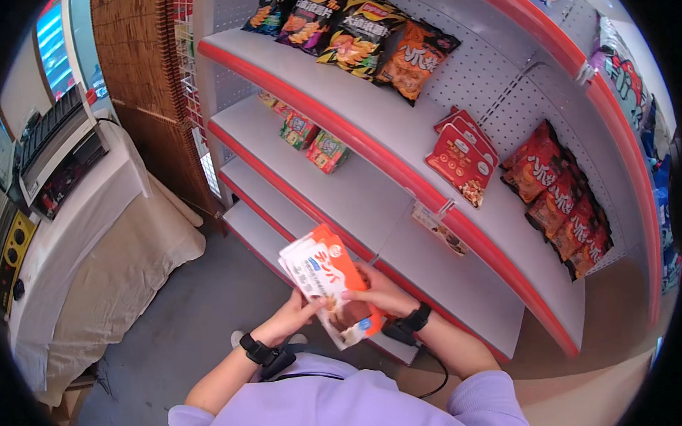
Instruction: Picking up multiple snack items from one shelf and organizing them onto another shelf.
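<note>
Orange-and-white flat, rectangular packs are gripped by left hand and right hand, near red-edged, perforated shelving.

The left hand and right hand grip a fanned stack of flat orange-and-white packets, thumbs on the front, before a perforated-back shelving unit. On its red-edged upper shelf are 4 chip bags, red snack packs and a row of red snack bags. Small cartons sit 1 shelf lower. A cloth-covered table is at left. Black wristbands circle 2 wrists.
</note>
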`<state>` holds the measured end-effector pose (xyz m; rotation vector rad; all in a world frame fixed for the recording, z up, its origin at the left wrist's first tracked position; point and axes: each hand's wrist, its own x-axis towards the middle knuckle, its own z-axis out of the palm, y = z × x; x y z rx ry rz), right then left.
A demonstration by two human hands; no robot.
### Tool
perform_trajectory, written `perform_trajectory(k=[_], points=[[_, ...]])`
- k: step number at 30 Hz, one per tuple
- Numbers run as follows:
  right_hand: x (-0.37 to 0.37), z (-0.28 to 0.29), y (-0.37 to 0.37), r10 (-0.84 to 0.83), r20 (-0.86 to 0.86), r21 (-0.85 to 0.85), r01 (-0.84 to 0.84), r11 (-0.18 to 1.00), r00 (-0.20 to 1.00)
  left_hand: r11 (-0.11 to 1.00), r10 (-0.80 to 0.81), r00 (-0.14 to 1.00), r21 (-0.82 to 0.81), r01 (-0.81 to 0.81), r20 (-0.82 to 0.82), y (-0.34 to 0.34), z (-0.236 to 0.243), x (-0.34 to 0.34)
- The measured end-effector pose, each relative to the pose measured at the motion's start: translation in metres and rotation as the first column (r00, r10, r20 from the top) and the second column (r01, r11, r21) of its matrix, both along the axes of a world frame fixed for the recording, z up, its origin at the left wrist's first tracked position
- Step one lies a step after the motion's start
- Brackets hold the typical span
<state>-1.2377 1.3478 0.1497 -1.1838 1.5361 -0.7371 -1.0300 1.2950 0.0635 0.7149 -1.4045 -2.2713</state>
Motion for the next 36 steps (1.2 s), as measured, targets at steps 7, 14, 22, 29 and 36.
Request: perform_trajectory(k=[7, 14, 22, 29, 36], points=[[-0.155, 0.036, 0.032, -0.46, -0.753, -0.51, 0.024, 0.86, 0.47, 0.981, -0.188, 0.971, 0.025, 0.194, -0.15, 0.002, 0.0, 0.021], [-0.256, 0.032, 0.039, -0.34, -0.875, -0.27, 0.236, 0.933, 0.345, 0.993, 0.066, 0.988, 0.106, -0.051, -0.143, -0.001, -0.007, 0.052], [-0.245, 0.032, 0.027, -0.233, -0.928, -0.115, 0.372, 0.921, 0.29, 0.963, 0.233, 0.966, 0.161, -0.214, -0.108, 0.007, -0.013, 0.07], [-0.227, 0.015, 0.019, -0.269, -0.943, -0.175, 0.399, 0.9, 0.194, 0.937, 0.309, 0.945, 0.203, -0.283, -0.111, 0.015, -0.021, 0.077], [-0.209, -0.015, 0.032, -0.337, -0.94, -0.339, 0.237, 0.91, -0.051, 0.944, 0.287, 0.951, 0.204, -0.26, -0.115, 0.002, -0.019, 0.079]])
